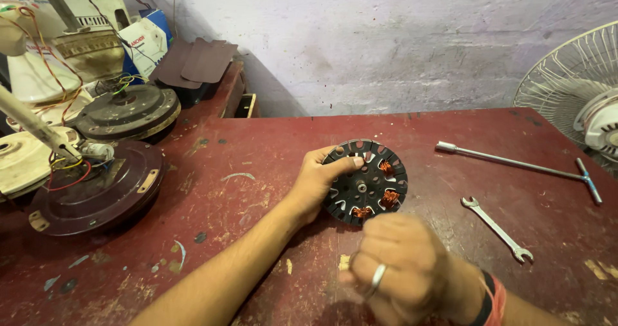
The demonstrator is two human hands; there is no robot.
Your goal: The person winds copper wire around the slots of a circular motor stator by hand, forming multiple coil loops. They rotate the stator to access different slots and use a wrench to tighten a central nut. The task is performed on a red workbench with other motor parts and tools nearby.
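Observation:
A round black fan stator (365, 182) with copper wire coils in some of its slots lies on the red workbench (270, 152). My left hand (320, 179) grips its left rim, thumb laid across the top edge. My right hand (402, 268) is closed in a fist just in front of the stator, a silver ring on one finger and a red and black band at the wrist. Whether the fist holds anything is hidden.
A T-handle socket wrench (523, 166) and an open-ended spanner (497, 229) lie at the right. A table fan's wire guard (576, 81) stands at the right edge. Ceiling fan motor housings (96, 187) with loose wires crowd the left side.

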